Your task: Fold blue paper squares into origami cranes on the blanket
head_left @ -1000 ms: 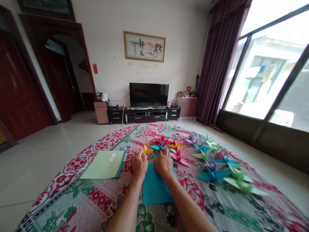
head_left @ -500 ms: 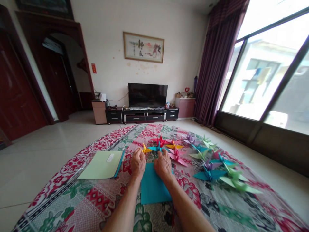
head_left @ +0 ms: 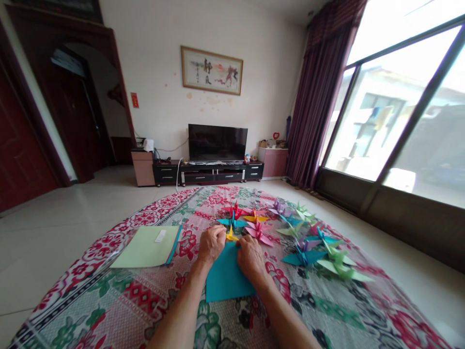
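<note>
A small yellow paper crane [head_left: 231, 236] sits between my two hands, just past the far edge of a teal square sheet of paper [head_left: 227, 276]. My left hand [head_left: 211, 244] is closed, its fingertips pinching the crane's left wing. At the right wing tip, my right hand [head_left: 250, 253] is closed too, with its fingertips partly hidden by the knuckles and its side over the teal sheet. Directly behind stands a teal paper crane [head_left: 231, 222]. Near it are a red crane [head_left: 235, 210], an orange crane [head_left: 255, 218] and a pink crane [head_left: 259, 232].
Light green sheets [head_left: 143, 247] lie stacked at the left with a small white slip [head_left: 160, 236] on top. Several more cranes, including a teal one [head_left: 303, 257] and a green one [head_left: 341, 268], spread over the right side. A patterned cloth [head_left: 145, 295] covers the round table.
The yellow crane has moved right and nearer, from beside the left hand to between both hands. My right hand has left the teal crane and come to the yellow one.
</note>
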The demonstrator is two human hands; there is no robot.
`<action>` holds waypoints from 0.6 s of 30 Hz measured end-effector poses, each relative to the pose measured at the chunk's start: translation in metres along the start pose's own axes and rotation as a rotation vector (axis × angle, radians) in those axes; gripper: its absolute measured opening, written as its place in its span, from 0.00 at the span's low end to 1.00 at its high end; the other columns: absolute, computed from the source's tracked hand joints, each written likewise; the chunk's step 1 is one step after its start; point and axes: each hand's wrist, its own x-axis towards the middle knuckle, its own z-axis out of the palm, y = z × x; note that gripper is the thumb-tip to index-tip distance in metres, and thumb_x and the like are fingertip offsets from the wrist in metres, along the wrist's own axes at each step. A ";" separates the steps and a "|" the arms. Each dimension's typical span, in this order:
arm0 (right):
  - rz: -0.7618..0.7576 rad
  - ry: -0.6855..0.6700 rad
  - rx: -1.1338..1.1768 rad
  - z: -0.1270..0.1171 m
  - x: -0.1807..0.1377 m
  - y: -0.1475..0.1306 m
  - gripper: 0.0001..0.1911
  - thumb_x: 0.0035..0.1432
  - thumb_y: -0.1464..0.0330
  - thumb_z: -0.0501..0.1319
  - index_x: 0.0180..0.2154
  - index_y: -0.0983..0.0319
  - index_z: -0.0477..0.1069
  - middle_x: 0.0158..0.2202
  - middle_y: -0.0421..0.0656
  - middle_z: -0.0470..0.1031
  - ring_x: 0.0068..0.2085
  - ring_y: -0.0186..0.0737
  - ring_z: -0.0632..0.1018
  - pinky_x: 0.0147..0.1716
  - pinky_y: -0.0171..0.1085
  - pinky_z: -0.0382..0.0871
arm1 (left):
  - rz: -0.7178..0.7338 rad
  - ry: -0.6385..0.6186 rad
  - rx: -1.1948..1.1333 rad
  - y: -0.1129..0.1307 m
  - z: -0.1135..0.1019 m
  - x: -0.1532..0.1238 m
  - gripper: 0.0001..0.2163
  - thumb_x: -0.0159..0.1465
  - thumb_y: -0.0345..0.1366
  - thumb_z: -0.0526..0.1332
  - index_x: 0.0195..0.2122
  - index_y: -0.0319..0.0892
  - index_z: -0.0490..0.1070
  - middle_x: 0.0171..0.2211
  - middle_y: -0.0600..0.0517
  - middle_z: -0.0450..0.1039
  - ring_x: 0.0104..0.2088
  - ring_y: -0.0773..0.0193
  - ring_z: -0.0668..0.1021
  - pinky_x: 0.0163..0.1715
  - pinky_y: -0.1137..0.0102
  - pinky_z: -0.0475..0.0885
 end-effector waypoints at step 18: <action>-0.018 0.070 0.126 0.006 -0.014 0.008 0.14 0.49 0.77 0.52 0.36 0.61 0.72 0.39 0.45 0.71 0.42 0.39 0.68 0.43 0.34 0.58 | 0.099 -0.030 0.207 0.008 0.017 0.004 0.13 0.59 0.28 0.50 0.35 0.39 0.74 0.37 0.46 0.75 0.40 0.63 0.76 0.45 0.70 0.70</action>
